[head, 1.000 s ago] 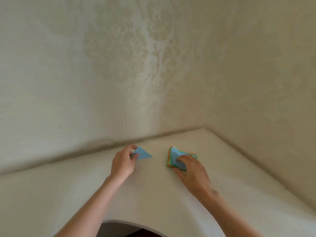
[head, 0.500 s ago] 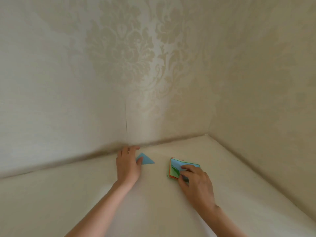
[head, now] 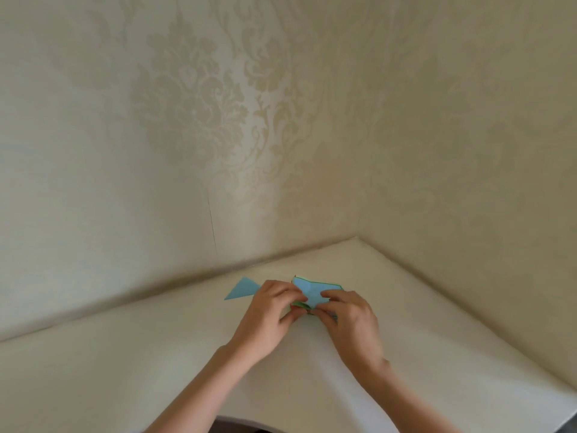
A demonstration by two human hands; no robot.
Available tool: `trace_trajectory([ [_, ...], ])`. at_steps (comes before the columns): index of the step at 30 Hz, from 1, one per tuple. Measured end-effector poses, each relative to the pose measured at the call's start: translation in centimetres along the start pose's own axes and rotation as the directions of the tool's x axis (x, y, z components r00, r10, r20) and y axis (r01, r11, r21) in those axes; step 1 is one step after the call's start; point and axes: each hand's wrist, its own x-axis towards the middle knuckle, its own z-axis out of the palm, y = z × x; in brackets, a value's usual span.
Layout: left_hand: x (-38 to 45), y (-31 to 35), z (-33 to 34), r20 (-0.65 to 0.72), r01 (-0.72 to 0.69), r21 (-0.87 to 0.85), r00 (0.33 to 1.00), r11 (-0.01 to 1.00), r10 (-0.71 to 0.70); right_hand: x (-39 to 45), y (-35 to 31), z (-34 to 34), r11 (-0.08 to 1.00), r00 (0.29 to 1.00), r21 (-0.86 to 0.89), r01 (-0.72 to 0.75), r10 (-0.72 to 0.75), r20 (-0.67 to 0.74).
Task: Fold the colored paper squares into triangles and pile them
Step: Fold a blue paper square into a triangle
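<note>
Apparently both hands [head: 307, 310] on blue top sheet [head: 310, 290].

A folded light-blue paper triangle [head: 242, 289] lies flat on the table, just left of the stack of colored paper squares [head: 315, 293]. The stack's top sheet is light blue, with green and orange edges showing beneath it; its near corner is lifted.
</note>
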Motion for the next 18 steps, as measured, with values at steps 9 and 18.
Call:
trace_trajectory([
  [9, -3.8, 2.7, 0.5, 0.082, 0.018, -0.047, 0.997, 0.999, -0.014, -4.4, -0.1, -1.5, 0.994, 0.991, -0.004, 0.107, -0.106, 0.082],
  [18, -5.5, 2.6, 1.5, 0.198, 0.258, -0.135, 0.953, 0.957, -0.229, -5.5, 0.7, -1.0, 0.99, 0.946, 0.123, -0.069, 0.026, 0.323],
])
